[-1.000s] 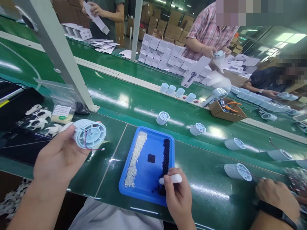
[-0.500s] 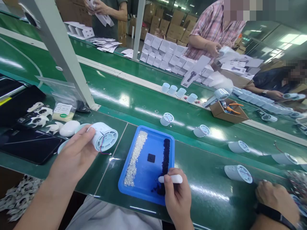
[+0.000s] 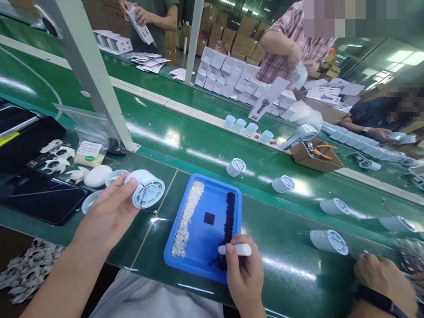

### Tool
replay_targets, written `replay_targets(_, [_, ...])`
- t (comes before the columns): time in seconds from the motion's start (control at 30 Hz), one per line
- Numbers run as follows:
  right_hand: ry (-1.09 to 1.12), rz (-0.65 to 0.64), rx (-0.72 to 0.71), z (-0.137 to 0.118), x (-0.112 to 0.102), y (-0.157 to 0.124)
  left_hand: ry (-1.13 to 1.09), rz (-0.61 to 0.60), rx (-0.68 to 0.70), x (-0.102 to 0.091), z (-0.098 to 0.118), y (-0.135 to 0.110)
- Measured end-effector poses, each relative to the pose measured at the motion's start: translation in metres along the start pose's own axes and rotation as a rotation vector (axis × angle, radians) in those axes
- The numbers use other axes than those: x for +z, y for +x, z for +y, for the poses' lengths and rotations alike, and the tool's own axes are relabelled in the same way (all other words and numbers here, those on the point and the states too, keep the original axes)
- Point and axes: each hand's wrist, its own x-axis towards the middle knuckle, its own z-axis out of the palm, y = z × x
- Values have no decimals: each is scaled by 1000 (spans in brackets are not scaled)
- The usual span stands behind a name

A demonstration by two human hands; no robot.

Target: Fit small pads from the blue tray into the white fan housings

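Observation:
My left hand (image 3: 107, 212) grips a pale blue round fan housing (image 3: 147, 188) with thin red wires hanging from it, just above the green belt and left of a blue tray (image 3: 202, 258). The tray holds a strip of small white pieces (image 3: 188, 217), a strip of small dark pieces (image 3: 228, 221) and one black square (image 3: 209, 218). My right hand (image 3: 244, 276) is closed round a white stick-shaped tool (image 3: 236, 250), its tip over the near end of the dark strip.
Several more fan housings (image 3: 328, 241) lie along the green conveyor (image 3: 185, 141). White fan blades (image 3: 56, 165), a bagged pack (image 3: 86, 152) and a slanted metal post (image 3: 88, 66) stand at left. A neighbour's hand (image 3: 384, 278) works at the right. People, white boxes (image 3: 228, 77) and a cardboard box (image 3: 314, 154) are across the belt.
My left hand has brought the fan housing down and right, closer to the tray, and turned it. My right hand stays on the tool at the tray. Housings on the belt drifted right.

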Motion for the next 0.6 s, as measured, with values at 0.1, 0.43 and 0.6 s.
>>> replay_targets(0.1, [1, -49, -2, -3, 0, 2, -10, 2, 1, 2, -1, 0])
replay_targets(0.43, [-7, -125, -98, -8, 5, 7, 99, -22, -75, -2, -9, 1])
replay_targets(0.6, [-43, -134, -186, -8, 3, 6, 128, -60, -93, -3, -12, 0])
